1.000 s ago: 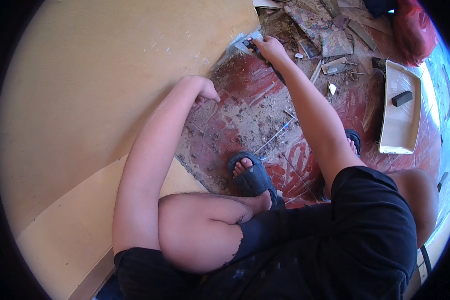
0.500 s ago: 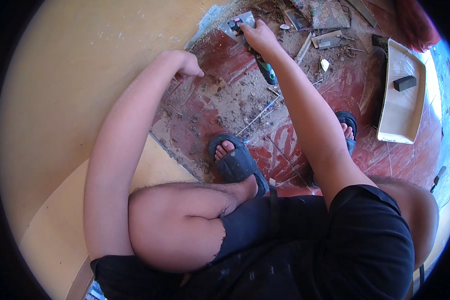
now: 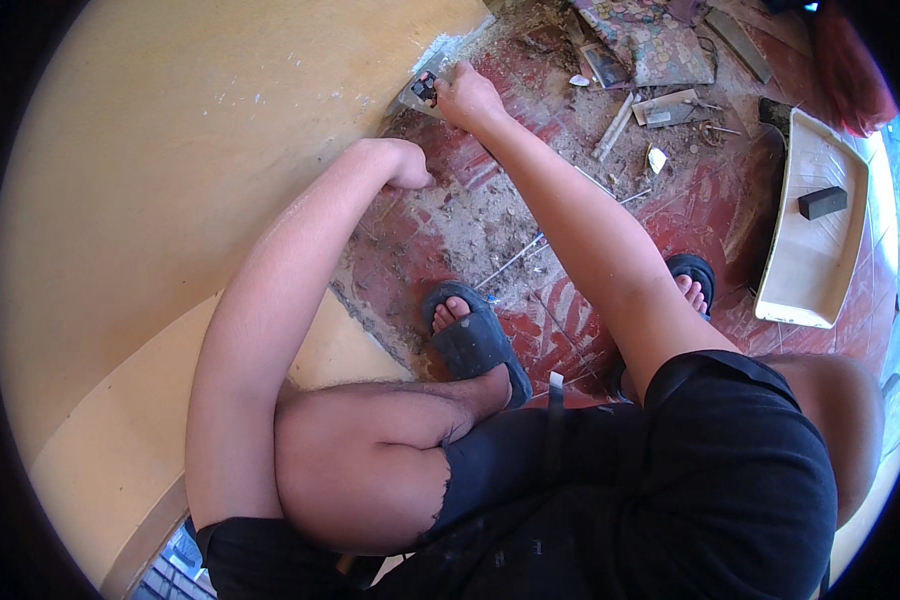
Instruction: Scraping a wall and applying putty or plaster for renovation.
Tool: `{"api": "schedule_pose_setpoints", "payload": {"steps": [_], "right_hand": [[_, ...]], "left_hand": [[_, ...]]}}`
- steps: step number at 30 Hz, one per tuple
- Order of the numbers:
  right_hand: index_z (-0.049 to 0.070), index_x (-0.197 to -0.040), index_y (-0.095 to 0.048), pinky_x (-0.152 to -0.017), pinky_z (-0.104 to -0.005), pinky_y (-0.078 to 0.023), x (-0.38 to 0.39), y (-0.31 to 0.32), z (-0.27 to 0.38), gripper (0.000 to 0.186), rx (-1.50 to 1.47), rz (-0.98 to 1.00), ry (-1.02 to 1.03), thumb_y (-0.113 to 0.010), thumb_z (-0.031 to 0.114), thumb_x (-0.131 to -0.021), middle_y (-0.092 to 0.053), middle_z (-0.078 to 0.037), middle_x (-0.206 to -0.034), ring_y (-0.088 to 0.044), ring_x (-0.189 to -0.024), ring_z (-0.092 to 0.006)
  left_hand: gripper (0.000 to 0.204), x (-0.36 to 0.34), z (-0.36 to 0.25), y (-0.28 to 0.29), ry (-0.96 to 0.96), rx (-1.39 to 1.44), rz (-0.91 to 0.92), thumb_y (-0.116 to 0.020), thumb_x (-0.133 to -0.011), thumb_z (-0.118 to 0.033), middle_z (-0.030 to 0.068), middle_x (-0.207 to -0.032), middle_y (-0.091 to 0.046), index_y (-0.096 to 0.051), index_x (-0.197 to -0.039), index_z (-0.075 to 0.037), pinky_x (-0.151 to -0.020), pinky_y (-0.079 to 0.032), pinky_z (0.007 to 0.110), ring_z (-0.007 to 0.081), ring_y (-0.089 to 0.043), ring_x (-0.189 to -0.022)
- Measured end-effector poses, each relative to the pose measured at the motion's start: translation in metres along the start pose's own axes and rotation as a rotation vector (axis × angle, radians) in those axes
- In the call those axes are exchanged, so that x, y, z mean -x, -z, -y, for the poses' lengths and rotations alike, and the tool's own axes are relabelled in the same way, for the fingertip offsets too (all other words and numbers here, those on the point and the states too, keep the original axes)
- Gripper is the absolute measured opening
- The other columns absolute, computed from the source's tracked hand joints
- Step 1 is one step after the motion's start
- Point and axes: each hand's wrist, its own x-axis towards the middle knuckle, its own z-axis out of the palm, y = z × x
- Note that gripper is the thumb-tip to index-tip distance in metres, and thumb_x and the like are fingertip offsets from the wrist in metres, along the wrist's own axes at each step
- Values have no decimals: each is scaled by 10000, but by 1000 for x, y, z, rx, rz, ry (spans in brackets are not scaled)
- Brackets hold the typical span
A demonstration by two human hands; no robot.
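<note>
In my right hand (image 3: pixel 470 97), stretched out to the foot of the yellow wall, is a putty knife with a wide, shiny metal blade (image 3: pixel 406 101). The blade lies against the wall's lower edge, beside a pale blue patch of bared paint (image 3: pixel 444 47). My hand and arm hide its handle. Nearer to me, my left hand (image 3: pixel 407 165) hangs with bent wrist and curled fingers just off the wall, above the dusty floor. Nothing shows in it, though its palm is hidden.
Dirt and rubble cover the red floor (image 3: pixel 515 330). A cream tray (image 3: pixel 778 285) with a black block (image 3: pixel 822 203) stands at right. Beyond my right hand lie a flowered cloth (image 3: pixel 660 45), a flat blade tool (image 3: pixel 670 108) and a white shard (image 3: pixel 656 159). My sandalled feet (image 3: pixel 470 335) are close by.
My right hand has brought the putty knife left and nearer, from over the floor to the wall's edge. Its green and black handle has gone out of sight. My left hand sits slightly lower and further right.
</note>
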Motion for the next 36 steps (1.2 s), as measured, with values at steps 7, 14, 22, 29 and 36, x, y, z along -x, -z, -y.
{"api": "schedule_pose_setpoints", "payload": {"steps": [7, 14, 22, 29, 36], "right_hand": [[-53, -1115, -426, -856, -450, -441, 3, -15, 7, 386, 67, -140, 52, -463, 225, -851, -563, -313, -1020, -551, -993, -415], [-45, -1052, -463, -825, -474, -439, 9, -13, 12, 376, 49, -194, 183, -488, 266, -843, -577, -317, -935, -557, -930, -442], [-42, -994, -485, -808, -477, -441, 25, -53, -1, 373, 31, -218, 188, -515, 295, -837, -574, -322, -926, -552, -918, -460], [-62, -970, -463, -743, -480, -463, 40, -81, 24, 356, 48, -188, 223, -525, 265, -843, -593, -308, -815, -577, -828, -461], [-88, -998, -433, -778, -486, -445, 43, -79, 38, 337, 75, -154, 206, -504, 207, -853, -578, -325, -872, -565, -882, -457]], "left_hand": [[459, -9, 11, -23, 31, -3, 66, -520, -828, -419, 130, -701, -610, -607, -738, 23, -527, -490, 363, 237, -591, -588], [420, -16, 35, -28, 40, 4, 73, -517, -842, -384, 114, -704, -606, -608, -786, 22, -524, -490, 340, 219, -583, -590], [434, 8, 26, -21, 40, 24, 29, -503, -854, -400, 110, -755, -605, -596, -805, 21, -521, -481, 347, 223, -570, -576], [473, 2, 48, -42, 49, 76, 59, -480, -863, -434, 113, -758, -623, -622, -826, 16, -548, -504, 337, 211, -595, -597], [483, -5, 64, -51, 55, 91, 72, -469, -870, -429, 100, -857, -640, -602, -968, 25, -561, -516, 318, 191, -615, -643]]}}
